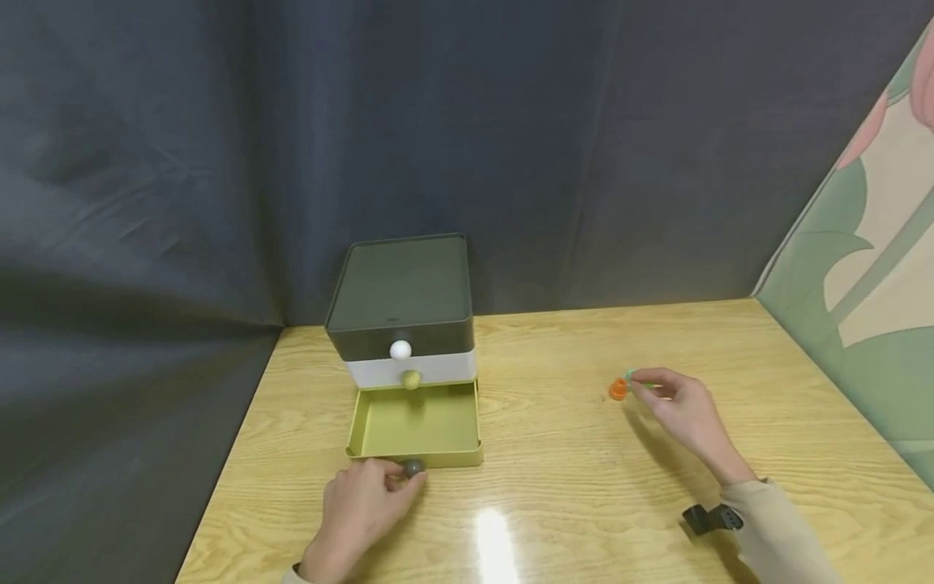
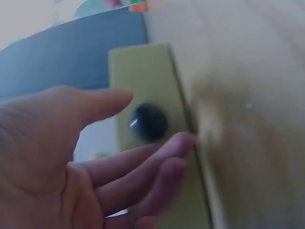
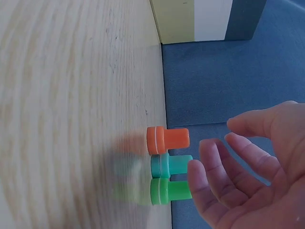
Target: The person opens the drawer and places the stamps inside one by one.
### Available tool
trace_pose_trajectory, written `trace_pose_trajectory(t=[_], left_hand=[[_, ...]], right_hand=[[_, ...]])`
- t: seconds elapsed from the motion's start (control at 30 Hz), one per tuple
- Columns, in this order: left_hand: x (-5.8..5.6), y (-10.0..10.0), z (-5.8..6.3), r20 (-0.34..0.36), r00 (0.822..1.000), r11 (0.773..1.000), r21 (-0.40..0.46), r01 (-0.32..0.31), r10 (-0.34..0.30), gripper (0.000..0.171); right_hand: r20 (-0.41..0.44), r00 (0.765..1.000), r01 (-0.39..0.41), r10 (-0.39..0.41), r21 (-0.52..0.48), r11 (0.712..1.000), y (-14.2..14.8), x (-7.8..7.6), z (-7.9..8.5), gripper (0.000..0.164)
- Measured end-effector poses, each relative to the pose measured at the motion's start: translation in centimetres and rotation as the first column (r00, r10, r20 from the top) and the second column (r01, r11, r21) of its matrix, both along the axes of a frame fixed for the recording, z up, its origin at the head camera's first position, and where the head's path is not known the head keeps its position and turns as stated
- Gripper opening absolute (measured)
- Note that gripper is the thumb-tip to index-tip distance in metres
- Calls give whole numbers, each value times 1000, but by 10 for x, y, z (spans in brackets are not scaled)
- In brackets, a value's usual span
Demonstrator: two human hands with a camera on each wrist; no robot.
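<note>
The lowest drawer (image 1: pixel 445 459), yellow-green, stands pulled out of a small three-tier drawer box (image 1: pixel 409 284), and its inside shows bare. At the drawer's dark round knob (image 2: pixel 148 121) is my left hand (image 1: pixel 368 499), thumb and fingers spread around it, a gap showing between thumb and knob. My right hand (image 1: pixel 682 405) hovers with loosely bent fingers beside three small stamp-like pieces, each with a wide round base and narrower stem: orange (image 3: pixel 169 139), teal (image 3: pixel 172 164) and green (image 3: pixel 170 191). Nothing is between its thumb and fingers.
Above the pulled-out drawer, the white drawer (image 1: pixel 445 369) with a yellow-green knob and the dark drawer (image 1: pixel 438 337) with a white knob are closed. Dark cloth (image 1: pixel 584 162) hangs behind the wooden table (image 1: pixel 554 487). A floral panel (image 1: pixel 868 268) borders the right side.
</note>
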State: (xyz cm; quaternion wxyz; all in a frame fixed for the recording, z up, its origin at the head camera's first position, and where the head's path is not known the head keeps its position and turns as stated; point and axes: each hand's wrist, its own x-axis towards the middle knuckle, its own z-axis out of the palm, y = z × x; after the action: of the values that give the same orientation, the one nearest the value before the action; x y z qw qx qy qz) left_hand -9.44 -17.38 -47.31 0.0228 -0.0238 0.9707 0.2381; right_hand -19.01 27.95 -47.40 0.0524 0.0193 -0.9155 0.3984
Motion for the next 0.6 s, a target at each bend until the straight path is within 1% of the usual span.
trace_pose_trajectory(t=[0.03, 0.07, 0.1, 0.13, 0.17, 0.2, 0.23, 0.27, 0.3, 0.33, 0.37, 0.4, 0.47, 0.53, 0.6], left_hand=[[0, -3, 4, 10, 1000, 1000, 23, 7, -7, 36], [-1, -7, 8, -1, 1000, 999, 52, 9, -9, 33], [-2, -11, 13, -30, 1000, 996, 90, 3, 0, 29], [-3, -17, 17, -77, 997, 991, 137, -13, 24, 26], [-5, -22, 21, -146, 988, 981, 191, -24, 52, 19], [-8, -27, 23, -213, 973, 968, 248, -33, 88, 14], [-11, -33, 25, -281, 951, 953, 300, -40, 129, 10], [-14, -38, 25, -340, 924, 937, 346, -53, 178, 7], [-17, -43, 24, -370, 902, 920, 386, -71, 225, 8], [-20, -48, 22, -381, 887, 904, 418, -88, 262, 12], [-23, -52, 19, -371, 882, 893, 436, -109, 289, 17], [-25, -56, 16, -344, 887, 886, 442, -138, 309, 22], [-27, -61, 9, -274, 908, 884, 431, -178, 317, 33], [-27, -65, 2, -208, 932, 892, 408, -195, 299, 42], [-27, -67, -2, -165, 948, 900, 393, -191, 274, 47]], right_hand=[[-6, 1000, -1, 1, 1, 1000, 0, 0, 0, 35], [-12, 1000, -1, 1, 2, 1000, 0, -1, -1, 35], [-15, 1000, 1, -1, 5, 1000, 0, -1, -1, 34], [-15, 1000, 1, -1, 8, 1000, 0, -1, -1, 34], [-13, 1000, 5, -5, 12, 1000, -1, -1, -1, 35], [-13, 1000, 10, -10, 17, 1000, -1, -1, -1, 34], [-14, 1000, 17, -16, 22, 1000, 0, -1, -1, 34], [-15, 1000, 24, -23, 28, 999, 0, -1, -1, 34], [-17, 999, 29, -28, 31, 999, 0, -1, -2, 34], [-21, 999, 30, -29, 30, 999, 0, -1, -2, 33], [-25, 999, 31, -30, 31, 999, 0, -1, -2, 33], [-28, 999, 28, -28, 30, 999, 0, -1, -3, 32], [-30, 999, 14, -13, 26, 1000, 0, -2, -3, 31], [-24, 1000, -3, 4, 23, 1000, -2, -4, -3, 30], [-13, 1000, -17, 17, 33, 999, -3, -5, -3, 30]])
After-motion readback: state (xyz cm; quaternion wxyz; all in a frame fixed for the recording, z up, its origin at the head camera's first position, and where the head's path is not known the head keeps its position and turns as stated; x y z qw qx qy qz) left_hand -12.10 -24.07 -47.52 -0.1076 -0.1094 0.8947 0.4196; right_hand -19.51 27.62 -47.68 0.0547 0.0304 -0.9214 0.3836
